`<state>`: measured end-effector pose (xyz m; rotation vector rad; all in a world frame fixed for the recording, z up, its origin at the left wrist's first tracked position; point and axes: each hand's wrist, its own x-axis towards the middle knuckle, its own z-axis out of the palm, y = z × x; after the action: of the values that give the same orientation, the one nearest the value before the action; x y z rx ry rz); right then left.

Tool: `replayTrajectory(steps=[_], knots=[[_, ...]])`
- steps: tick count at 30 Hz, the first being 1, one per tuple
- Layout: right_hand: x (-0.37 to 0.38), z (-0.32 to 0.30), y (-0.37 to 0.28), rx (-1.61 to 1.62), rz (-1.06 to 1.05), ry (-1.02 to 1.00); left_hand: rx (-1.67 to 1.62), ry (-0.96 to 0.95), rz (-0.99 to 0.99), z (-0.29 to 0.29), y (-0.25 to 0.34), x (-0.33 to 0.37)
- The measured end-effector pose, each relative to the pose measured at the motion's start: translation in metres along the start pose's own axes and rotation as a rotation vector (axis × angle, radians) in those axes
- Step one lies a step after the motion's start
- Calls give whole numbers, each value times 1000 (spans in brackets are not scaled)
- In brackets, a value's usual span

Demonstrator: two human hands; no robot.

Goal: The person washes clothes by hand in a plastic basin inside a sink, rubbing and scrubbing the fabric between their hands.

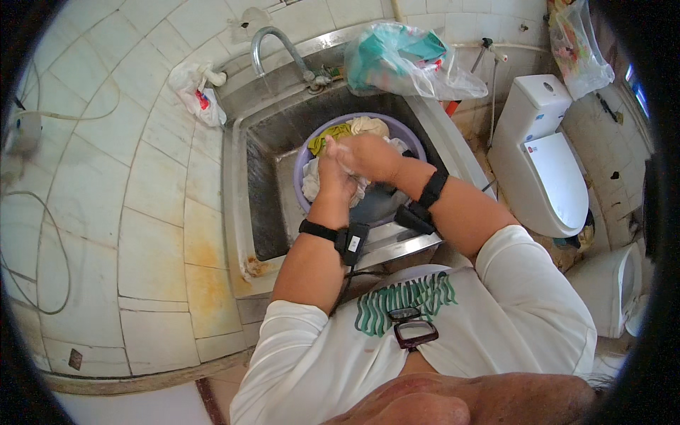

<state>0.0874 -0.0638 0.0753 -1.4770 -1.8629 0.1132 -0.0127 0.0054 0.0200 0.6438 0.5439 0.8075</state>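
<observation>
A purple basin sits in the metal sink in front of me, filled with wet laundry and greyish water. My left hand and my right hand are pressed together above it. Between them, bunched white cloth is gripped, its folds showing below the fingers; most of the fingertips are hidden. A yellow-green cloth and a cream cloth lie behind my hands at the basin's far side. More white cloth rests to the left of my left wrist.
The metal sink has a curved faucet at its back. A clear plastic bag with teal contents lies on the back right rim. Another white bag sits by the left corner. Farther right stands a white toilet.
</observation>
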Motion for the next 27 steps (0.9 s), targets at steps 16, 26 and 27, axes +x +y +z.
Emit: replayTrajectory(steps=[16,26,27], knots=[[3,19,44,-25,282,-7,90,141,46,28,-3,-12],[4,3,24,-78,258,-44,135,58,77,3,-8,7],[3,9,28,-34,311,-16,146,108,75,3,-8,5]])
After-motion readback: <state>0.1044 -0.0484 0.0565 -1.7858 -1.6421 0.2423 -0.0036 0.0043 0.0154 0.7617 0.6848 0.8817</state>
